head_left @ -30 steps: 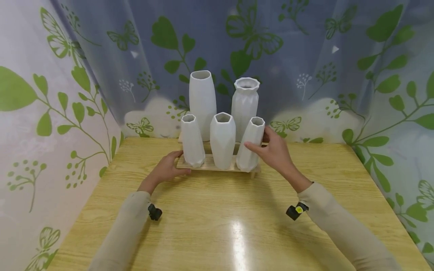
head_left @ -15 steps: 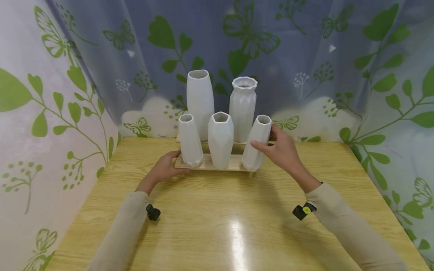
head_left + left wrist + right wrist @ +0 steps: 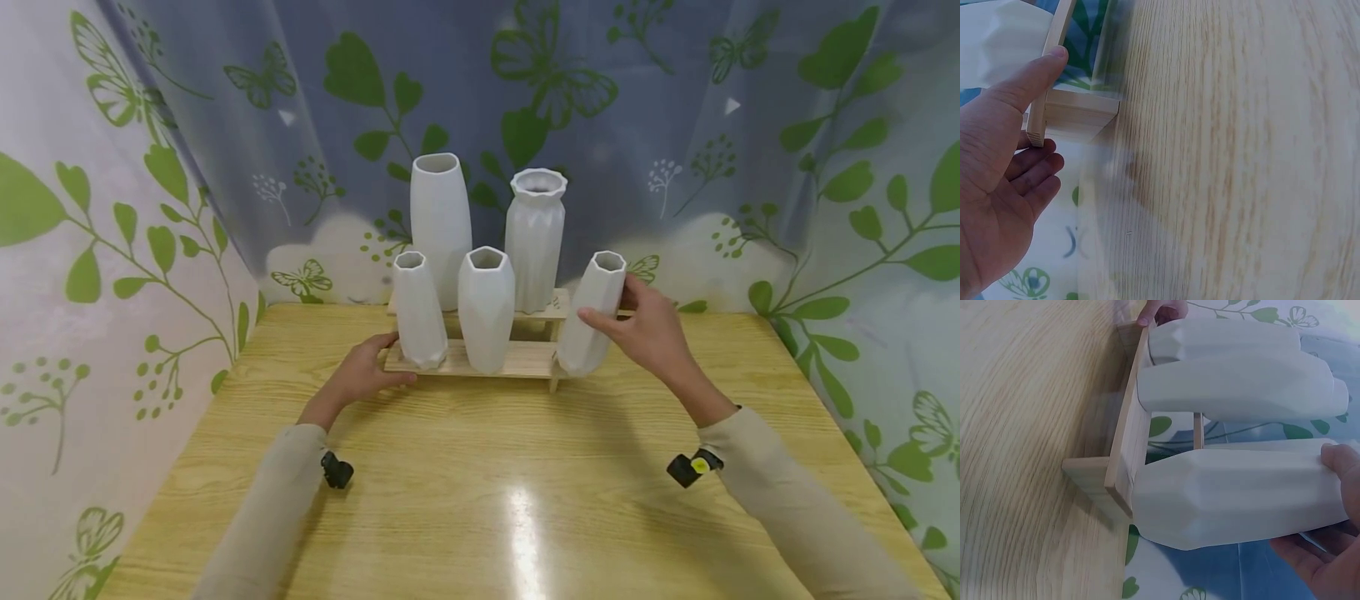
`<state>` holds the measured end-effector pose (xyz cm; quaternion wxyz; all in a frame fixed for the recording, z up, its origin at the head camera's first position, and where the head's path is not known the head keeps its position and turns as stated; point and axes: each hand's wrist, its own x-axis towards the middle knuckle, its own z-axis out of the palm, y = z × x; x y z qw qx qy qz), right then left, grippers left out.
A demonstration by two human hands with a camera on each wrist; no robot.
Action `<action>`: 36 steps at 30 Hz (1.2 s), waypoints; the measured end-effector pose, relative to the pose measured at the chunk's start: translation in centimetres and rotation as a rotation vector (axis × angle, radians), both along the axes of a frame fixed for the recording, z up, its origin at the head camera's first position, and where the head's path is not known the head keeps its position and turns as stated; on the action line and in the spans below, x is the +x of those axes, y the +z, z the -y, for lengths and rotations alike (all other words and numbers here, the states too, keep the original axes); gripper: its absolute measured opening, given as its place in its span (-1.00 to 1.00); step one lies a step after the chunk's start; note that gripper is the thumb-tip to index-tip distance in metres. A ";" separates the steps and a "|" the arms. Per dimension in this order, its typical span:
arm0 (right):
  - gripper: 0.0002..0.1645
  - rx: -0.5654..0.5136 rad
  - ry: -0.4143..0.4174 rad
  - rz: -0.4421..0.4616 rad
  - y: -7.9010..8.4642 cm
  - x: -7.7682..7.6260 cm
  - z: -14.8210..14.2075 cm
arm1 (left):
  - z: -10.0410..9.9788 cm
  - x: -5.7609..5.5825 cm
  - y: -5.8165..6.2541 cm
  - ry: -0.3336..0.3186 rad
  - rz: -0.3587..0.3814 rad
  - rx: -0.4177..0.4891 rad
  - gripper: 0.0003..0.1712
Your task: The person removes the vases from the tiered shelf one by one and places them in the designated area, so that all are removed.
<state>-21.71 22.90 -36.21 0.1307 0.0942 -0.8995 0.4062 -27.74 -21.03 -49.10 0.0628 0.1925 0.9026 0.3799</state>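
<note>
My right hand point(image 3: 656, 337) grips a slim white faceted vase point(image 3: 591, 315), thumb on its front and fingers behind. The vase tilts to the right, its base at the right end of the lower shelf of a two-step wooden stand point(image 3: 528, 360). In the right wrist view, this vase point(image 3: 1241, 497) has its base right at the shelf's end. My left hand point(image 3: 363, 371) holds the stand's left end. Its thumb lies on the board point(image 3: 1038, 112) in the left wrist view, with fingers curled around the end.
A slim vase point(image 3: 422, 312) and a pentagon-mouthed vase point(image 3: 486, 312) stand on the lower shelf. Behind them, a tall smooth vase point(image 3: 441, 221) and a fluted vase point(image 3: 535, 242) occupy the upper shelf. The wooden table point(image 3: 420, 483) meets a patterned curtain point(image 3: 622, 167) at the back.
My right hand has carried the slim vase rightward, from upon the lower shelf to its right end, uncovering that end of both shelves. The left hand keeps its hold on the stand.
</note>
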 end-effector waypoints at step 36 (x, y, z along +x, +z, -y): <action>-0.03 0.022 -0.265 0.041 -1.2 -0.3 -10.8 | -0.1 0.0 0.1 0.001 0.000 -0.011 0.08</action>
